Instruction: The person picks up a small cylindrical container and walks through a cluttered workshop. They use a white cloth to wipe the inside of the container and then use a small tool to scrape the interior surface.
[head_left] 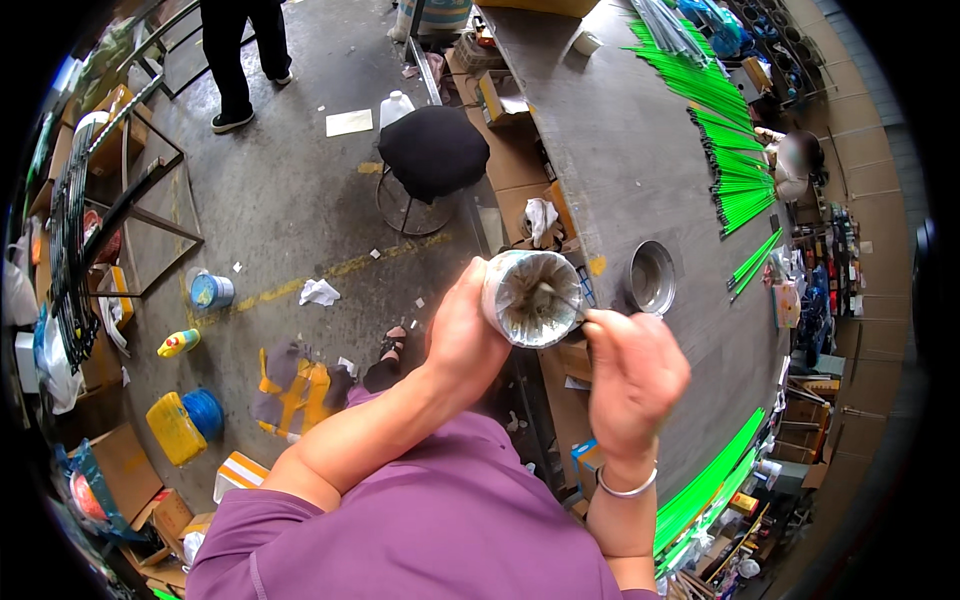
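Observation:
My left hand (466, 325) is wrapped round a whitish cup (528, 322), tilted so that its mouth faces up toward me. Grey-brown residue coats the inside of the cup. Between the pinched fingers of my right hand (637, 368) is a thin stick (565, 301); its far end reaches into the cup, where its tip is hard to make out. A round metal bowl (653, 278) rests on the grey workbench (615, 190), just beyond my right hand.
Bright green rods (738, 180) lie along the bench's far side. On the left floor are a black-topped stool (435, 152), a blue can (211, 291), a yellow jug (175, 428) and a metal rack (130, 200). One person (240, 60) stands far left; another (795, 165) is across the bench.

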